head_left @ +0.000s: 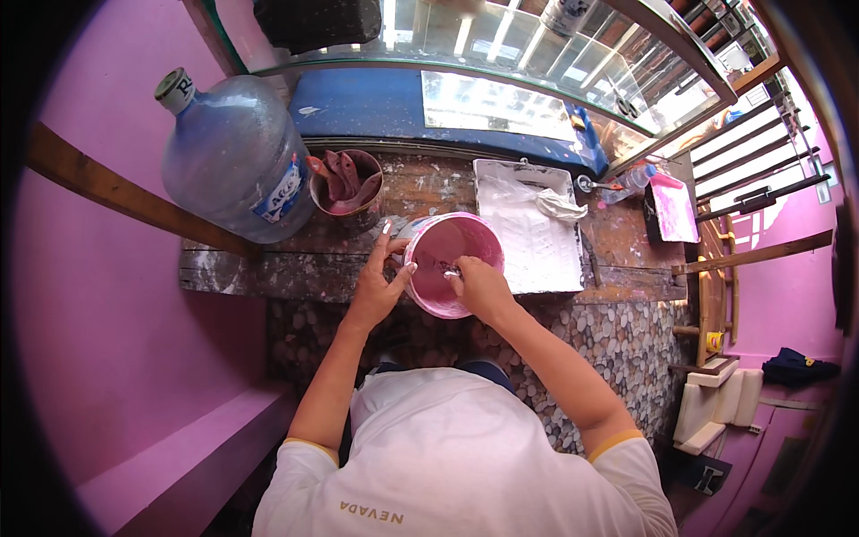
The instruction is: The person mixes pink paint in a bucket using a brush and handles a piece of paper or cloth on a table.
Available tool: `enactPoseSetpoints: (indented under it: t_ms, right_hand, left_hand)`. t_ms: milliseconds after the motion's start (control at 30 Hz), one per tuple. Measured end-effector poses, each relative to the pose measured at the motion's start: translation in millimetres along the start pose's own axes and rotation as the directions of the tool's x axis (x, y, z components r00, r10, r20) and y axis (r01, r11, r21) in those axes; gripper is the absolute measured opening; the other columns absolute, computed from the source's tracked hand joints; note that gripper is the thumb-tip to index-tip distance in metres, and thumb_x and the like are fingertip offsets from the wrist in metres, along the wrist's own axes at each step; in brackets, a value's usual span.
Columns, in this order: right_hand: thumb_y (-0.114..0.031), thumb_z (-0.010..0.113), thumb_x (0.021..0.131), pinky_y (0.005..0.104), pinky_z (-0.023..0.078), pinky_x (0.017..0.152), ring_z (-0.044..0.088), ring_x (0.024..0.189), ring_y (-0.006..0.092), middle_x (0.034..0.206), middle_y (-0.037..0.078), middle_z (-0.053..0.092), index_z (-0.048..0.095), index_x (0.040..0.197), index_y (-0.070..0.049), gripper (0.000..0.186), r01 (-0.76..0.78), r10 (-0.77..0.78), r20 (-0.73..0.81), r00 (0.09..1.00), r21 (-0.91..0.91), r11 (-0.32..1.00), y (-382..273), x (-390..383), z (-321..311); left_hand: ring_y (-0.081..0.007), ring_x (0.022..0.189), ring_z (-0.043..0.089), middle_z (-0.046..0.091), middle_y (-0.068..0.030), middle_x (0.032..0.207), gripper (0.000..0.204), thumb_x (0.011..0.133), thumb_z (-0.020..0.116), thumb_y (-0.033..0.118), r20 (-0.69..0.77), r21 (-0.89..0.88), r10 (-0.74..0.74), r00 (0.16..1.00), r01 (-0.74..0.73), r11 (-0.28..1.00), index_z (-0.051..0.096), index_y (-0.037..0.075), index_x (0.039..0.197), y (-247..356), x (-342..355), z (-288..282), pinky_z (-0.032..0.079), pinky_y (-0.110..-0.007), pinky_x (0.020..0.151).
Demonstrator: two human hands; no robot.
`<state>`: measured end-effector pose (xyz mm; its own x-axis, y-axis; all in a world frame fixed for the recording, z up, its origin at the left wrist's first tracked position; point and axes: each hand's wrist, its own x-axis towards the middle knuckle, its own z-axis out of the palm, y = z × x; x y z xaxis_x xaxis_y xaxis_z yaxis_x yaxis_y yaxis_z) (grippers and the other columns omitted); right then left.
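A paint bucket [452, 309] with pink paint inside and pink smears on its rim tilts toward me at the front edge of a wooden bench. My left hand [380, 279] grips its left side, with the thumb near the rim and fingers around the outside. Over the right rim reaches my right hand [479, 285], its fingers closed inside the bucket. Something small and dark shows at those fingertips, too hidden to name. Just left of the bucket stands a smaller paint-stained pail [351, 217] holding brushes or tools coated in dark pink.
A large blue water jug [237, 157] stands at the left. Right of the bucket lies a paint tray [528, 246] with a white cloth [561, 206] on it. Beyond are a plastic bottle [637, 179], a pink-coated tray [673, 208] and a glass case [501, 40]. The bench [295, 273] is paint-splattered.
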<state>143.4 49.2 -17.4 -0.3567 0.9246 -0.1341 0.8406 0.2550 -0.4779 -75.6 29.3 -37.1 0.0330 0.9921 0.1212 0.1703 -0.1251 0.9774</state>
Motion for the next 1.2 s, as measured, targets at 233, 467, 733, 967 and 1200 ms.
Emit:
enactPoseSetpoints:
  t_ms: [233,467,733,967,1200]
  right_hand:
    - [-0.011,0.061,0.09,0.0421,0.056,0.068,0.068,0.081,0.0332,0.089,0.015,0.062,0.059,0.097,-0.002,0.012,-0.006,-0.04,-0.123,0.992,-0.352,0.936,-1,15,0]
    - [-0.01,0.062,0.087,0.0403,0.058,0.068,0.07,0.082,0.0308,0.091,0.013,0.063,0.062,0.095,-0.003,0.011,0.267,-0.283,-0.028,0.959,-0.253,0.93,-24,9,2]
    - [-0.017,0.062,0.092,0.0464,0.056,0.074,0.07,0.084,0.0352,0.098,0.017,0.068,0.064,0.098,-0.003,0.016,0.123,-0.085,0.144,0.986,-0.283,0.951,11,-7,-19]
    - [-0.011,0.059,0.091,0.0429,0.057,0.071,0.07,0.08,0.0314,0.092,0.015,0.065,0.062,0.095,-0.003,0.009,0.043,-0.07,-0.053,0.996,-0.408,0.912,5,14,-28]
    - [-0.014,0.061,0.092,0.0452,0.057,0.074,0.07,0.085,0.0346,0.093,0.018,0.067,0.063,0.094,-0.002,0.013,0.027,0.001,0.087,0.996,-0.32,0.947,3,2,-12]
  left_hand:
    - [-0.0187,0.099,0.061,0.065,-0.0115,0.125,0.077,0.092,0.071,0.008,-0.014,0.02,0.008,1.0,-0.007,1.0,0.029,0.003,0.156,0,0,0,0.05,-0.031,0.09]
    - [-0.0194,0.096,0.062,0.066,-0.0113,0.124,0.077,0.091,0.072,0.01,-0.02,0.056,0.022,1.0,-0.021,0.998,0.03,0.003,0.156,2,4,5,0.05,-0.032,0.09]
    - [-0.0191,0.11,0.061,0.064,-0.0113,0.128,0.078,0.094,0.071,0.013,0.029,0.036,0.004,1.0,-0.005,0.999,0.026,0.002,0.157,2,4,1,0.049,-0.031,0.095]
    - [-0.0218,0.102,0.063,0.067,-0.0124,0.125,0.077,0.092,0.072,0.014,0.027,0.029,-0.041,0.999,0.041,0.999,0.03,0.001,0.155,7,6,2,0.049,-0.033,0.092]
    - [-0.0224,0.106,0.062,0.065,-0.0128,0.125,0.077,0.092,0.072,0.014,0.005,0.021,-0.025,1.0,0.025,0.999,0.029,0.001,0.155,-1,7,1,0.048,-0.034,0.094]
